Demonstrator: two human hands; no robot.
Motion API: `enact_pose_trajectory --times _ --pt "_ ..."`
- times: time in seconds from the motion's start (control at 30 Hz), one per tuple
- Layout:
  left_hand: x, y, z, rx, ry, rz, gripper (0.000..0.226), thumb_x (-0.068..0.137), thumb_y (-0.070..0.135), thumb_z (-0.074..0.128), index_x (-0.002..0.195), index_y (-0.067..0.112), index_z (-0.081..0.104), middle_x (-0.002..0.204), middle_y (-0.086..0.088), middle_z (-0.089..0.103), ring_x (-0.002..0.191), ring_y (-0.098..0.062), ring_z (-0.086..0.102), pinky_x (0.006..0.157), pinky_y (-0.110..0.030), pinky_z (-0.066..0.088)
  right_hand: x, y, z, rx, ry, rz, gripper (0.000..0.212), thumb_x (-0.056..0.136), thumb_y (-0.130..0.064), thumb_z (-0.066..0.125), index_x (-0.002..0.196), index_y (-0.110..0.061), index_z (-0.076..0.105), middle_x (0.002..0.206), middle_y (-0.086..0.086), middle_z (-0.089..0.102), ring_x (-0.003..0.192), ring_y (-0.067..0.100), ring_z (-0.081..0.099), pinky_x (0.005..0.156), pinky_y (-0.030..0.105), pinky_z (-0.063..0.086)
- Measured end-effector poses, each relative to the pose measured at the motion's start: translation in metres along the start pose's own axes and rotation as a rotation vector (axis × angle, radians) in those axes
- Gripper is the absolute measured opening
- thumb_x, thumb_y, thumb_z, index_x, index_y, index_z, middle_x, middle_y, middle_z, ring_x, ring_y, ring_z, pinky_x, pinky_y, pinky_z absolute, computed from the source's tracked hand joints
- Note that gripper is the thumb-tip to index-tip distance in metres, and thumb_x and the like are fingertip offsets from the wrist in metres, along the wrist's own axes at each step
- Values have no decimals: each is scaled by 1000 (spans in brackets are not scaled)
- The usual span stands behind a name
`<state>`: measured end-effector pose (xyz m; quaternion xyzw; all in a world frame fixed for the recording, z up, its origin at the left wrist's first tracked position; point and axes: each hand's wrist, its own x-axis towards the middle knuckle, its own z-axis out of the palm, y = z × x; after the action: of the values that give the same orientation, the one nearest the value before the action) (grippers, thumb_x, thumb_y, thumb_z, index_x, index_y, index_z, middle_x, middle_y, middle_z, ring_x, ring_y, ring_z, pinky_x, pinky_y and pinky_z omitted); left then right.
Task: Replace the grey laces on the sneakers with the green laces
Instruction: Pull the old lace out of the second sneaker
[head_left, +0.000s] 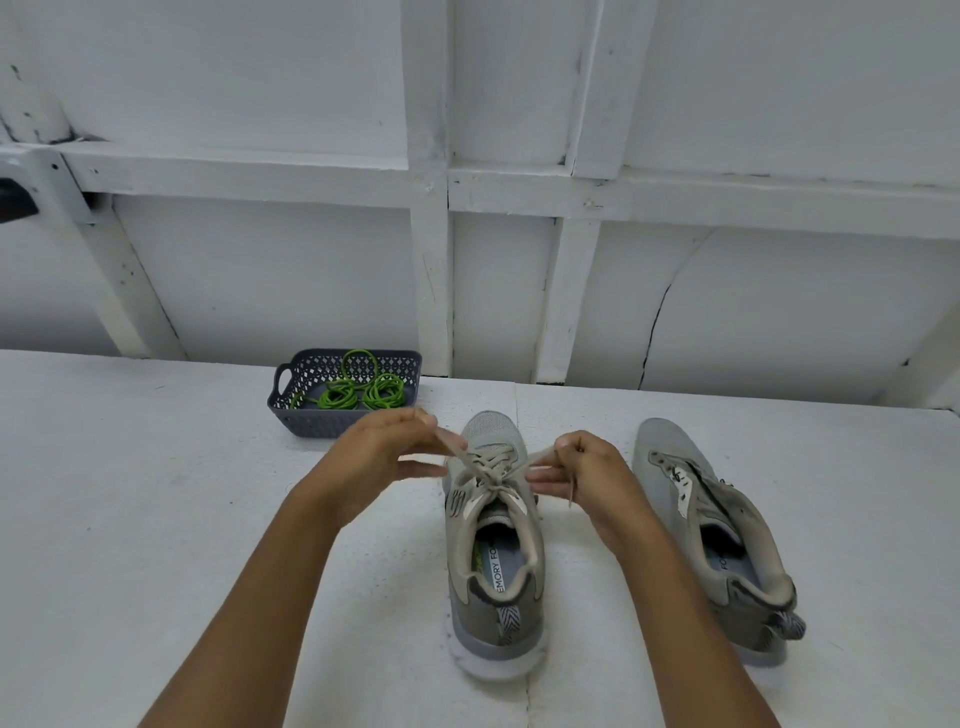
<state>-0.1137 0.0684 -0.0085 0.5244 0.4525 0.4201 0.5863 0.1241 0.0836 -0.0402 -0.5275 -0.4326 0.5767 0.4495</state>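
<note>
Two grey sneakers stand on the white table, toes pointing away from me. The middle sneaker (493, 551) still carries its grey lace (493, 467). My left hand (379, 457) pinches the lace's left end and pulls it out to the left. My right hand (587, 473) pinches the right end, whose tip hangs down beside my fingers. The second sneaker (711, 525) stands to the right and leans outward; it shows no lace. Several coiled green laces (358, 392) lie in a dark grey basket (291, 410) behind my left hand.
The white table (156, 493) runs wide to the left and front. A white panelled wall with beams (431, 234) rises right behind the table's far edge. A dark object (15, 200) shows at the left border.
</note>
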Motion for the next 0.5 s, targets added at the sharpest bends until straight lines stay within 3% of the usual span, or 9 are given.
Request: enact_pose_trajectory --times 0.1,0.17,0.23,0.3,0.4,0.5 --pt "-1 -2 3 -426 49 15 32 104 19 38 82 5 56 81 -20 69 86 -36 71 75 -41 60 0 -2 10 339 -18 1 21 104 -2 33 88 -7 46 96 27 71 76 31 72 72 39 62" --pt "1 -5 3 -480 77 -26 28 103 24 42 78 11 49 63 -6 51 55 -22 57 54 -32 54 -2 -4 12 492 -65 42 22 104 -4 30 87 -7 44 76 20 71 65 31 71 61 40 61" --pt "1 -10 -1 -346 111 -66 26 100 27 49 77 16 42 62 0 38 47 -11 31 42 -21 31 -1 -6 9 484 -25 53 26 104 -4 31 82 -10 44 56 6 56 46 18 55 48 30 52" --pt "1 -13 -4 -97 133 -74 25 100 28 54 80 16 44 64 1 40 48 -9 21 42 -21 19 2 -6 1 366 50 34 26 102 -4 34 81 -14 44 54 -1 39 40 9 32 40 21 32" --pt "-3 -15 -7 288 61 -89 27 91 37 68 96 12 58 69 -1 58 50 -11 28 46 -25 21 0 -8 -13 -27 5 -31 18 100 -12 48 82 -16 51 60 -2 32 43 7 20 40 19 16" --pt "-5 -10 -5 639 -153 -141 25 82 48 76 94 27 70 83 -4 68 60 -9 45 52 -23 32 -11 -12 -18 -485 -255 -60 21 91 -29 68 77 -16 60 60 -5 38 47 8 25 44 20 19"
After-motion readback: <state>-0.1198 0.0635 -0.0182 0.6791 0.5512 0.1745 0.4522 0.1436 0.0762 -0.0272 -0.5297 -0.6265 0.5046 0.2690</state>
